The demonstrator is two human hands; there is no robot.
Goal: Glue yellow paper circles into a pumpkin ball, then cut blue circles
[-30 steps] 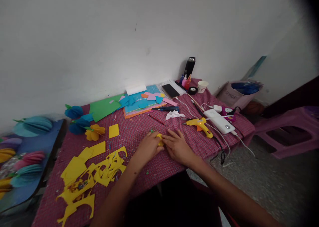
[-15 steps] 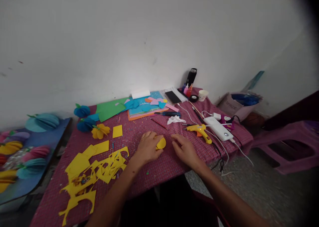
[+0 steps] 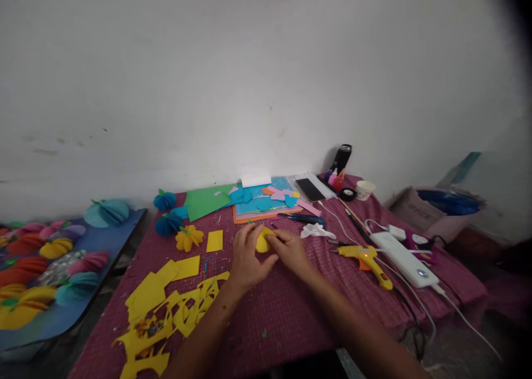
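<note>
Between my two hands is a small yellow paper circle, possibly a stack of several; the layers are too small to tell. My left hand grips its left side, with the thumb near its lower edge. From the right, the fingertips of my right hand pinch the edge of the same piece. Just left of my left hand lie a yellow paper rectangle and a yellow paper flower-shaped pumpkin. Cut yellow paper scraps spread beside my left forearm.
A yellow hot glue gun lies right of my hands, near a white power strip with cables. Behind are coloured paper sheets, a phone, a black flask and a paper cup. Paper pumpkins fill a blue board.
My right hand has moved left from the bare cloth and now touches the yellow paper circle. My left hand still holds it. The camera view has shifted, so the table sits lower.
</note>
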